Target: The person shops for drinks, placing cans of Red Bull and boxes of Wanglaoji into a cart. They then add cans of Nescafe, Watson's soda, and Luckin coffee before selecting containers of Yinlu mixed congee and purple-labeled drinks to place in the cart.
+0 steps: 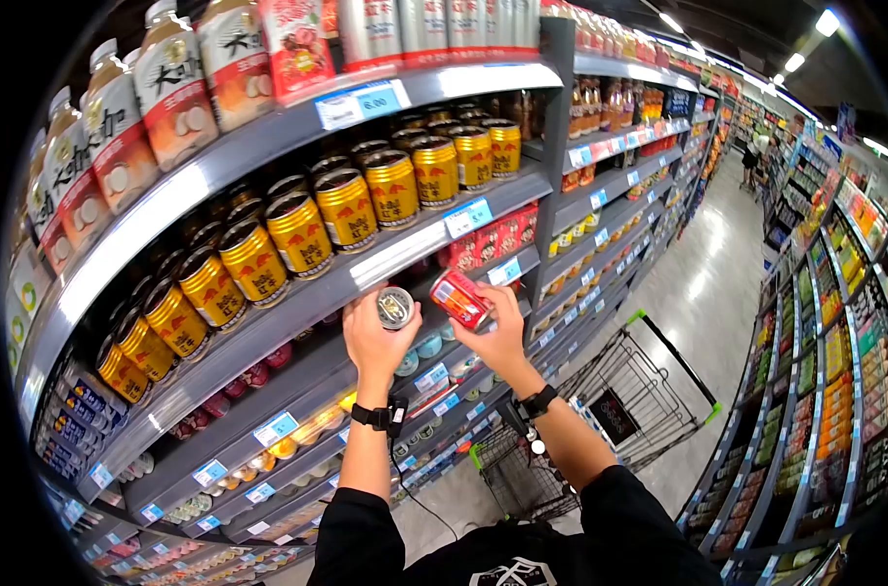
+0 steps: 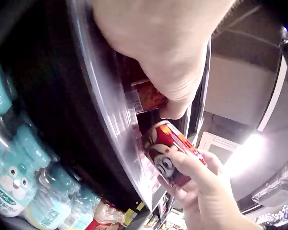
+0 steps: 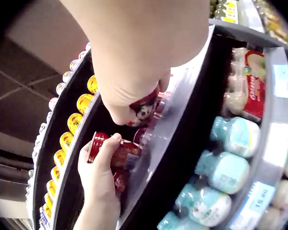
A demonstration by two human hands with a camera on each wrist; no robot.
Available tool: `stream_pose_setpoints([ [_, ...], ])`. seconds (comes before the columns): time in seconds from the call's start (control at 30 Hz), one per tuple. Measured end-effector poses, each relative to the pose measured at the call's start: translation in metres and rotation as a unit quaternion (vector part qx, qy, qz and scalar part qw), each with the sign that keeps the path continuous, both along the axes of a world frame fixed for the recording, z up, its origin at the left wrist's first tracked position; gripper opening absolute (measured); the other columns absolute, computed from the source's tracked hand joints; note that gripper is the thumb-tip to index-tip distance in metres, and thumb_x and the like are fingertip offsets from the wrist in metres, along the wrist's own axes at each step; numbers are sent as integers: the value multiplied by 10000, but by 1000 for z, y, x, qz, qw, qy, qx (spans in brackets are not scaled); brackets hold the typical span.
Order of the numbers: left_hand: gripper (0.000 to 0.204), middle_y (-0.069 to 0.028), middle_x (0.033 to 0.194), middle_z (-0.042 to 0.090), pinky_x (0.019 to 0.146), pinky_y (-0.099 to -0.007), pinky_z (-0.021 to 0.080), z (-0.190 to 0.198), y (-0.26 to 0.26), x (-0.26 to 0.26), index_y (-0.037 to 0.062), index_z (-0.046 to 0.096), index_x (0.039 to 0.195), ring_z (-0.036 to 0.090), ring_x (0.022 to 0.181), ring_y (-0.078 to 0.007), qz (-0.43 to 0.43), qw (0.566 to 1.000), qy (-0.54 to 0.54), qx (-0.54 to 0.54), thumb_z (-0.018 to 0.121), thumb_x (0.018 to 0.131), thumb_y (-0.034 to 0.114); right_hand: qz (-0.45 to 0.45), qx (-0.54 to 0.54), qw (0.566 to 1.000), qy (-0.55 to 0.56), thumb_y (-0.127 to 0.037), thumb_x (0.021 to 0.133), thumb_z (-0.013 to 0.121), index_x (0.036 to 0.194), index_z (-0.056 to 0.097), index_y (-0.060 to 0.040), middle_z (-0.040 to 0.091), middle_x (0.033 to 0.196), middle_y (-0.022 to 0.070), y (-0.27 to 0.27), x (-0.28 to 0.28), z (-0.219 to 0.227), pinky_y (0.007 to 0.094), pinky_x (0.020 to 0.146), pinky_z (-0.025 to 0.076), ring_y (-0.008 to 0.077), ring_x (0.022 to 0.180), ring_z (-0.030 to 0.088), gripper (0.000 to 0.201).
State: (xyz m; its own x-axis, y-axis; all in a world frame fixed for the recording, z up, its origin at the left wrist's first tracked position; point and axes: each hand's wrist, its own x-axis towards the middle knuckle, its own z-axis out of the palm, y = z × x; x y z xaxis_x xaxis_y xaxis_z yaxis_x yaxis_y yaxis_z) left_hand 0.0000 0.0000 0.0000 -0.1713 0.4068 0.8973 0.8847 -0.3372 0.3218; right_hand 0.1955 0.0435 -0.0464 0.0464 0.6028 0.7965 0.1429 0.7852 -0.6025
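Note:
My left hand [image 1: 377, 337] grips a dark red can [image 3: 122, 154], its silver lid facing up in the head view. Beside it, on the right, my right hand [image 1: 497, 327] holds a red can [image 1: 460, 298] tilted, with a cartoon face on its side in the left wrist view. Both hands are in front of the shelf, just below the row of gold cans [image 1: 390, 188]. Behind the right hand, packs of red cans [image 1: 493, 239] stand on the level below the gold ones. In the left wrist view the left palm and most fingers hide much of its can.
A shopping cart [image 1: 615, 415] stands in the aisle to the right. Large bottles [image 1: 170, 88] line the upper shelf at left. Teal-capped bottles [image 3: 224, 171] fill a lower level. A second stocked shelf [image 1: 815, 361] runs along the far right, and a distant person [image 1: 753, 156] is down the aisle.

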Motion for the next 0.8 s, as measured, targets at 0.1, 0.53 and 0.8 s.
stream_pose_setpoints([
  [0.1, 573, -143, 1086, 702, 950, -426, 508, -3, -10, -10, 36, 663, 1143, 663, 1064, -333, -18, 999, -8, -36, 924, 685, 263, -83, -64, 989, 101, -8, 759, 851, 1216, 562, -28, 585, 1140, 94, -34, 15, -56, 262, 765, 586, 184, 996, 682, 541],
  [0.53, 652, -177, 1200, 677, 990, -389, 516, -13, 17, 6, -104, 631, 1208, 642, 1062, -232, -27, 996, -80, 3, 948, 739, 218, -288, -609, 614, 410, -141, 804, 838, 1194, 417, -61, 607, 1119, 139, -135, 234, -373, 443, 755, 593, 223, 877, 656, 579],
  [0.8, 659, -185, 1135, 674, 915, -419, 555, -30, 20, -9, -77, 654, 1133, 663, 1008, -282, 163, 985, 9, 61, 968, 710, 321, -309, -725, 477, 389, -188, 722, 884, 1127, 451, -88, 600, 1044, 150, -153, 225, -518, 432, 739, 551, 276, 918, 632, 601],
])
